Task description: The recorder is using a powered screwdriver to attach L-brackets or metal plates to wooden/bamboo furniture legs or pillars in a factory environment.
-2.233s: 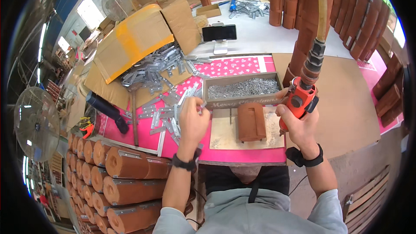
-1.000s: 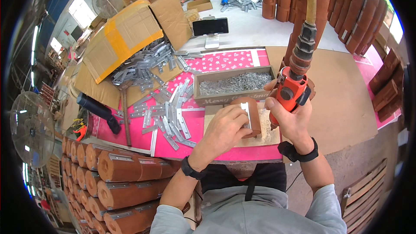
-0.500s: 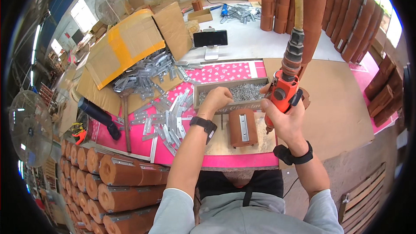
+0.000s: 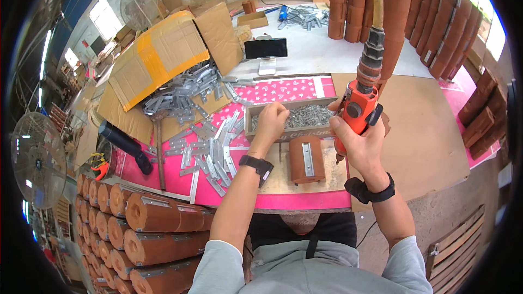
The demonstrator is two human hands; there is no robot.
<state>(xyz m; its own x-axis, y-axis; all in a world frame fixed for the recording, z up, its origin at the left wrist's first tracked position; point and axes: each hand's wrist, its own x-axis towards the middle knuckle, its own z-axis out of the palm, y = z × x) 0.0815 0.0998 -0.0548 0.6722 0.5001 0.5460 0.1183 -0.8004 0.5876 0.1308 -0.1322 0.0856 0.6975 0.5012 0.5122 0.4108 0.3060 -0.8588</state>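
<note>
My left hand (image 4: 271,123) is over the left end of a long tray (image 4: 321,131) full of small metal screws (image 4: 310,114). Its fingers are drawn together, and whatever they hold is hidden. In my right hand (image 4: 364,149) is a red air screwdriver (image 4: 355,111), tip pointing down, with a hose rising from its top. Between my hands, just in front of the tray, a short brown curved block (image 4: 298,171) rests on a pale wooden board (image 4: 272,184). A metal strip (image 4: 308,159) with holes lies along the block's top.
Loose metal strips (image 4: 218,152) spread left of the board, below an open cardboard box (image 4: 158,54) spilling more. A hammer (image 4: 159,155) lies there too. Behind the tray stands a phone (image 4: 265,48). Brown cylinders (image 4: 163,215) are stacked at lower left; tall brown pieces (image 4: 397,16) stand at back right.
My left hand has shifted slightly left and away from me, its fingers rising from the screws. My right hand and the screwdriver have barely moved.
</note>
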